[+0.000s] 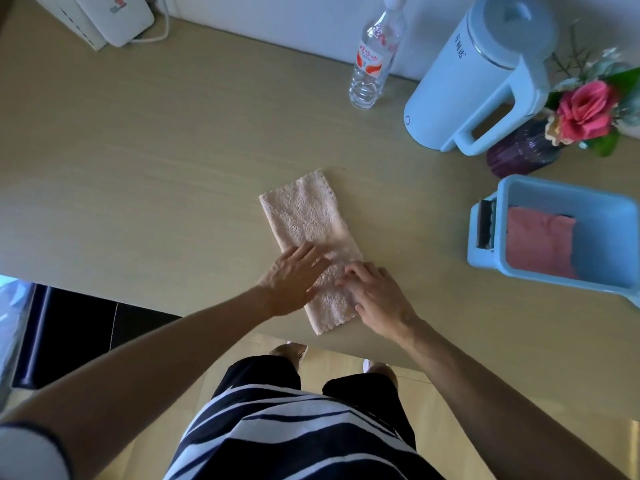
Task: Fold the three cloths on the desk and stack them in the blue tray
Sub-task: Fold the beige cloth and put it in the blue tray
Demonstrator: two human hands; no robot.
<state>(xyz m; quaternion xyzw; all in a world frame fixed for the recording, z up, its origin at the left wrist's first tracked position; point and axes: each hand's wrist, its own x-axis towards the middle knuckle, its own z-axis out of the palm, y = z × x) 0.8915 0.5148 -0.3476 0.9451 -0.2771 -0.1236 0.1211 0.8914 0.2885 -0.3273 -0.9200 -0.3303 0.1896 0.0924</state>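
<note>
A pale pink cloth, folded into a long strip, lies on the desk and reaches the front edge. My left hand rests flat on its near half, fingers spread. My right hand presses on the strip's near right side, fingers curled over the fabric. At the right stands the blue tray. Inside it a folded coral-pink cloth lies on a blue cloth, of which only an edge shows.
At the back right stand a light blue kettle, a clear water bottle and a purple vase with flowers. A white device with a cable sits at the back left. The desk's front edge runs near my hands.
</note>
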